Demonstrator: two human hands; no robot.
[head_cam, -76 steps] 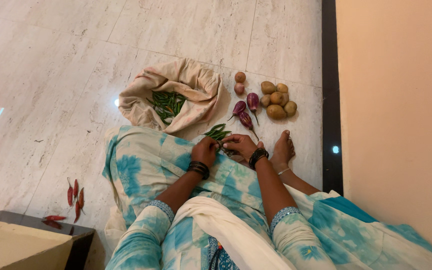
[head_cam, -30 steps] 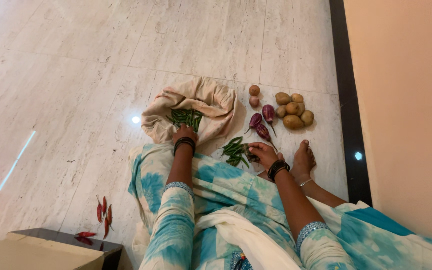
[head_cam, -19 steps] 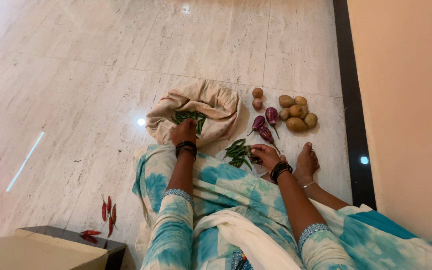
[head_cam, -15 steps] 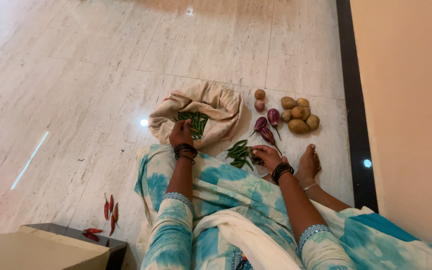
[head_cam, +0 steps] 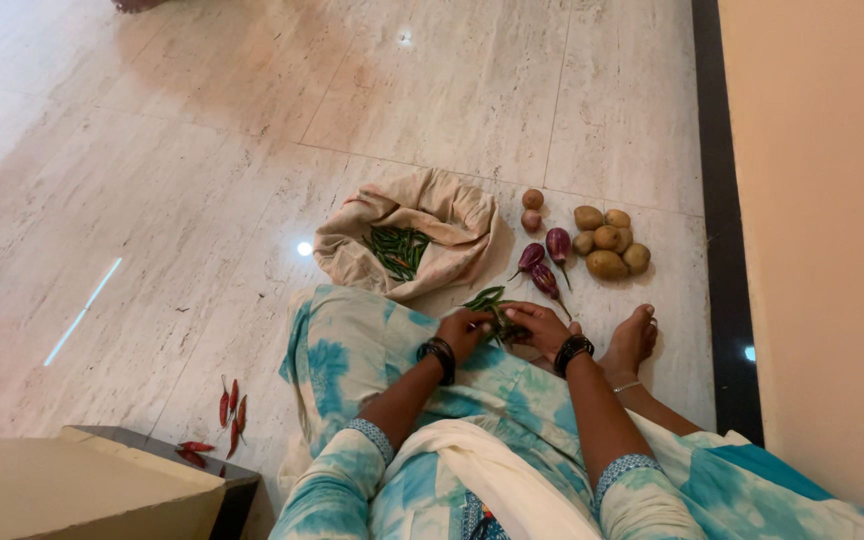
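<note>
I see both hands meeting low in the centre of the frame, over the blue-and-white patterned lap. The left hand (head_cam: 464, 330) is curled, its fingers closed on green chillies (head_cam: 489, 305) from the small bunch lying just above it. The right hand (head_cam: 540, 328) touches the same bunch from the right, fingers bent around it; I cannot tell how firmly it grips. Just above the hands, the beige cloth bag (head_cam: 422, 225) lies open on the marble floor (head_cam: 152, 150), more green chillies showing inside. To its right lie two onions (head_cam: 531, 209), three small purple brinjals (head_cam: 548, 262) and a heap of potatoes (head_cam: 611, 243). Red chillies (head_cam: 230, 405) lie at lower left, well apart.
</note>
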